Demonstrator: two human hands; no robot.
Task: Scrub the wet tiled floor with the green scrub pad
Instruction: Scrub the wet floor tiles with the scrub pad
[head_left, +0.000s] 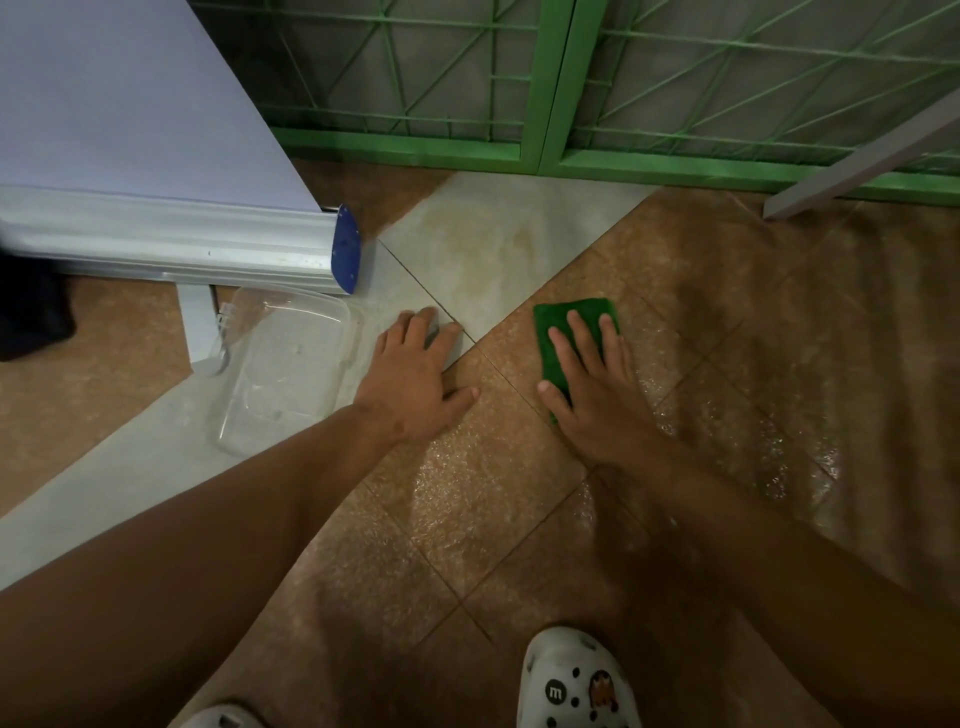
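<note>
The right hand (592, 384) lies flat on the scrub pad (558, 325), which rests on the wet tiled floor (467, 519). The left hand (415, 379) presses the floor just left of it. A plastic container (285, 364) sits left of that hand, before a roll-up banner base (171, 239). A gate (545, 104) stands behind.

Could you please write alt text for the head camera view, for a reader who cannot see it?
Seen from above, a person's right hand presses a green scrub pad flat on a wet brown tiled floor, while the left hand rests flat on the tiles beside a clear plastic container. A green metal gate stands beyond, and white clogs show below.
</note>
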